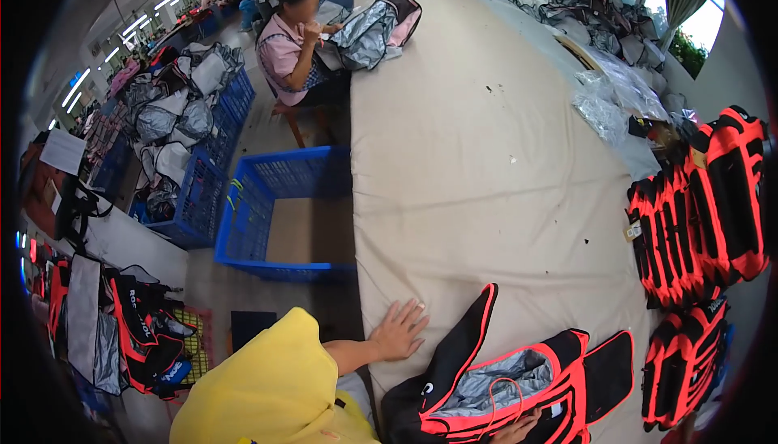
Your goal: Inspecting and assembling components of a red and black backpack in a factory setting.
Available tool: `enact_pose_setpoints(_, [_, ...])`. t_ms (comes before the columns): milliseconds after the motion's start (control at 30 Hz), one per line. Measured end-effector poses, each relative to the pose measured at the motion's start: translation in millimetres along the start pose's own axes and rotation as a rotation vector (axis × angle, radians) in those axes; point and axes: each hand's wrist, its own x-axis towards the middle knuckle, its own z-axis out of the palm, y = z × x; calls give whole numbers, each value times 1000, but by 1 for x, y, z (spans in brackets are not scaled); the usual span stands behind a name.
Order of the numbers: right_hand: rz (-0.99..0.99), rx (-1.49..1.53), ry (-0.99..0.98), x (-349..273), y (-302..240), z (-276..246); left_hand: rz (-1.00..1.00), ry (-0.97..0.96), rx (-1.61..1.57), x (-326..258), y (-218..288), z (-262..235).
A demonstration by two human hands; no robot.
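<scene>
A black bag with neon-red trim and silver lining [506,379] lies at the table's near edge. Its long lid [466,347] is folded back on the left, and a black flap [609,367] sticks out on the right. My left hand [399,330] rests flat on the cloth beside the lid, fingers spread and holding nothing. At the lower edge, my right hand [517,428] is closed against the bag's front, partly cut off by the frame. A thin red cord [496,386] loops up over the lining near it.
A cream cloth covers the long table [470,160]. Finished black-and-red bags [697,209] stand stacked along the right. A blue crate [284,268] stands on the floor at left. Another person [292,55] sits at the far left corner with a silver-lined bag [373,35].
</scene>
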Motion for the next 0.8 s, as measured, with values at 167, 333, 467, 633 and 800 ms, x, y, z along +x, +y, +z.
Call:
enact_pose_setpoints(167, [-50,-108,4,-6,-2,-3,10,-55,-30,0,-3,-8])
enact_pose_setpoints(333, [-28,-163,-12,-7,1,-2,12,-106,-50,0,-7,-11])
enact_pose_setpoints(467, [12,-182,-34,-3,-1,-5,30,-119,-49,2,-5,-10])
enact_pose_setpoints(633, [37,-197,-39,0,-3,-4,24,-32,-76,0,-3,-6])
enact_pose_setpoints(800, [37,-199,-28,-1,-2,-1,26,45,-38,-1,-3,-4])
